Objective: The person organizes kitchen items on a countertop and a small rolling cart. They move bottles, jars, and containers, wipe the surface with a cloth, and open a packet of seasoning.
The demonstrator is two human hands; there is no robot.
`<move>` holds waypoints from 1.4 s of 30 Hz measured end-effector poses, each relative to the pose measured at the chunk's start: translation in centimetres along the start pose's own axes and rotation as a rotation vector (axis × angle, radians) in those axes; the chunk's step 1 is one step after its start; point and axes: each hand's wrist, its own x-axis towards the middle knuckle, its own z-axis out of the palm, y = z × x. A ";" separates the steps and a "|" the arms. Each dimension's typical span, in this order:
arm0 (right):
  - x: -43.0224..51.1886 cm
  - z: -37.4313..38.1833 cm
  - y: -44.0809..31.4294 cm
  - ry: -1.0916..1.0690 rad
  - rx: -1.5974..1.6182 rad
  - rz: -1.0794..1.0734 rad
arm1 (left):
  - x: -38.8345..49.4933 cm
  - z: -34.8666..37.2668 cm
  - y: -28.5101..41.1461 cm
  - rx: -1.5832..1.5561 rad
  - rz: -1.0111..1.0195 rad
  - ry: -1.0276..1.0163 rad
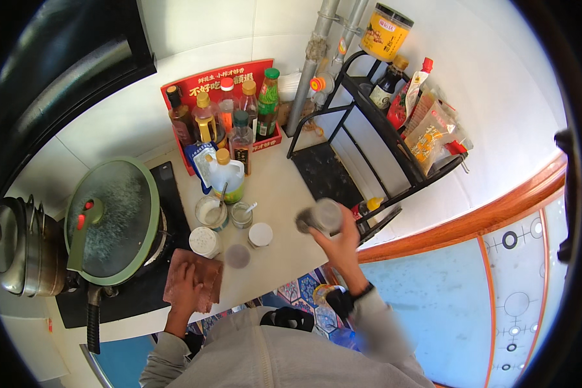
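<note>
My right hand [342, 247] holds a small jar [310, 219] with a pale round end, tilted above the right part of the counter, near the black rack. Under my left hand [186, 286], a folded reddish-brown cloth [208, 279] lies at the counter's front edge beside the hob. Between the hands stand a white-lidded tub [204, 242] and a smaller white-lidded jar [260, 235]. A translucent round lid or disc [237, 256] lies in front of them. Behind are an open jar of white contents [211, 212] with a spoon and a small glass jar [242, 215] with a white spoon.
A frying pan with a green-rimmed glass lid [126, 218] sits on the black hob [167, 184], with steel pots [41, 252] to its left. Bottles stand in a red display box [266, 144] at the back, a white jug [228, 177] before them. A black rack [327, 169] holds seasonings at right.
</note>
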 end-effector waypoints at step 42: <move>12.7 -5.0 2.9 -0.887 -1.639 0.268 | 0.1 -0.6 0.6 0.017 -0.049 -0.056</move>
